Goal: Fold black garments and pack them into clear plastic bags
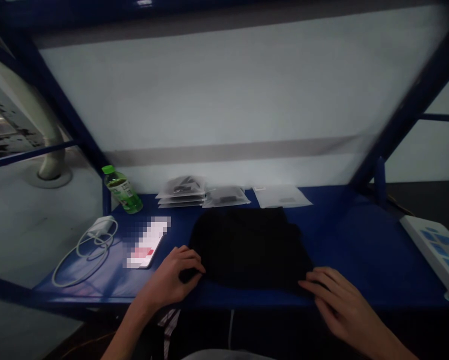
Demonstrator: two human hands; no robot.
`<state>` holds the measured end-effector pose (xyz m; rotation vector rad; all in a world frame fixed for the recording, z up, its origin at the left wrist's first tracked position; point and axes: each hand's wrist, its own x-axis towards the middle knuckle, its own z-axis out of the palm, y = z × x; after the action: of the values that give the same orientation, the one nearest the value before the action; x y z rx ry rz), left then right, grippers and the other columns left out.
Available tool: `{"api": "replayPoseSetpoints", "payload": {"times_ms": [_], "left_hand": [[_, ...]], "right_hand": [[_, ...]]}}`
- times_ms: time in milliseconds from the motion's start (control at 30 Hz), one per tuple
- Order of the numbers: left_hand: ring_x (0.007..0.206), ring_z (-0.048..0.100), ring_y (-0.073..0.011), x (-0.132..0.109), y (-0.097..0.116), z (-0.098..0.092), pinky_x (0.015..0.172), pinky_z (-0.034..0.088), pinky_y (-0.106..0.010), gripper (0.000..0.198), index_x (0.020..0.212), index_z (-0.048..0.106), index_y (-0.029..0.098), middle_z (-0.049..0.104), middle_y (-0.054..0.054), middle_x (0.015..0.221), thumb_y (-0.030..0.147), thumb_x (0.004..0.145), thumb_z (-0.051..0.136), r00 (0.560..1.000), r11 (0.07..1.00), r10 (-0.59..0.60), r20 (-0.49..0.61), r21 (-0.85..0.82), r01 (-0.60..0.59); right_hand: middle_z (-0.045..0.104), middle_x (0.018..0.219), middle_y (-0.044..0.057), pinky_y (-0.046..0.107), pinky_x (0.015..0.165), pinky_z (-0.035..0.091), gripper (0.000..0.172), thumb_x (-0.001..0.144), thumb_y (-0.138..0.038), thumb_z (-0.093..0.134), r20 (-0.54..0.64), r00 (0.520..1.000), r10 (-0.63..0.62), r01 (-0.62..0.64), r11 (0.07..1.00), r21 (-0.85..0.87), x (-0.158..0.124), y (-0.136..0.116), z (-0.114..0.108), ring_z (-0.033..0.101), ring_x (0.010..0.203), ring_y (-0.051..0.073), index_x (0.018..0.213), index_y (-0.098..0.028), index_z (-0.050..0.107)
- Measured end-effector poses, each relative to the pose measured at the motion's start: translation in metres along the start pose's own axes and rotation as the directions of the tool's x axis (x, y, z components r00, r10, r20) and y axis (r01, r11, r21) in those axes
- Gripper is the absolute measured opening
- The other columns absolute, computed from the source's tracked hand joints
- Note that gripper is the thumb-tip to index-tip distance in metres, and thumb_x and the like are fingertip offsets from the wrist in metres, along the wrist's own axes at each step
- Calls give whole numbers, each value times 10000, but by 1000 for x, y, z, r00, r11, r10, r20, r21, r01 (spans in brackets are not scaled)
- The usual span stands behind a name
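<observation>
The black cloth [250,250] lies by the table's [352,240] front edge.
My left hand [173,275] pinches its left side; my right hand [340,297] touches its near right corner, but I can't tell if it grips. Behind, see-through bags [182,191] have dark things inside. Blue table shows on the right.

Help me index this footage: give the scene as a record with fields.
Surface: flat blue table
Left hand: touching flat black cloth at its near left edge
Right hand: touching cloth's near right corner
Behind cloth: stacked translucent plastic bags, flat whitish packet
Left side: green-capped plastic bottle, rectangular phone, white cabled charger
Right: blue-patterned white item
</observation>
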<state>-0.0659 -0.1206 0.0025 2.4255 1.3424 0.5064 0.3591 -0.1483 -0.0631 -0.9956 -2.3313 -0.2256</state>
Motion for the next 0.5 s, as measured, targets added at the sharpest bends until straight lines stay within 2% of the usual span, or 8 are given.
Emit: {"api": "replayPoseSetpoints", "payload": {"times_ms": [100, 167, 233, 300, 367, 467, 500], "left_hand": [[891, 617, -177, 9, 6, -9, 988, 343, -387, 108, 880, 695, 272, 699, 28, 912, 275, 903, 589, 1000, 1000, 9, 17, 17, -9], [813, 616, -165, 22, 9, -15, 908, 380, -353, 162, 843, 691, 253, 697, 28, 831, 309, 931, 566, 999, 999, 6, -40, 36, -5], [764, 606, -159, 41, 10, -19, 824, 403, -325, 194, 843, 698, 246, 691, 23, 796, 317, 946, 550, 992, 998, 3, -124, 56, 4], [759, 603, -158, 64, 10, -21, 767, 419, -300, 167, 898, 712, 247, 694, 14, 824, 291, 942, 557, 986, 998, 30, -163, 51, -22], [773, 607, -154, 88, 8, -20, 738, 436, -281, 158, 988, 713, 248, 700, 3, 897, 242, 926, 568, 985, 997, 80, -153, 23, -77], [763, 605, -151, 124, 3, -12, 718, 460, -280, 242, 1114, 690, 259, 691, -13, 980, 203, 909, 575, 981, 990, 141, -136, 33, -138], [776, 608, -154, 135, 1, -8, 726, 470, -287, 278, 1157, 674, 264, 683, -22, 1046, 198, 906, 577, 979, 988, 153, -131, 44, -149]], "right_hand": [[708, 1097, 63, 405, 878, 556, 366, 849, -192, 590, 95, 994, 59, -72, 989, 132, 7, -1, -10, 645, 1044, 259, 1195, -275, 673], [722, 1075, 57, 377, 849, 565, 325, 887, -221, 566, 128, 984, 126, -156, 950, 269, 16, 3, -19, 665, 1011, 247, 1184, -282, 681], [742, 1018, 43, 347, 816, 570, 256, 923, -275, 554, 101, 960, 263, -282, 893, 350, 25, 13, -26, 691, 950, 233, 1128, -286, 706], [751, 981, 28, 335, 810, 568, 223, 922, -358, 580, 43, 905, 423, -412, 847, 337, 35, 28, -28, 706, 914, 228, 1084, -292, 718], [740, 1027, 29, 334, 810, 565, 290, 909, -424, 587, 24, 862, 506, -493, 827, 270, 45, 47, -25, 702, 942, 233, 1148, -295, 690], [700, 1072, 54, 331, 717, 570, 450, 920, -440, 527, 122, 871, 475, -490, 859, 150, 59, 72, -13, 690, 916, 231, 1346, -300, 565], [680, 1113, 65, 350, 730, 569, 495, 914, -434, 524, 159, 875, 457, -475, 873, 108, 63, 79, -8, 685, 925, 237, 1393, -307, 520]]}}
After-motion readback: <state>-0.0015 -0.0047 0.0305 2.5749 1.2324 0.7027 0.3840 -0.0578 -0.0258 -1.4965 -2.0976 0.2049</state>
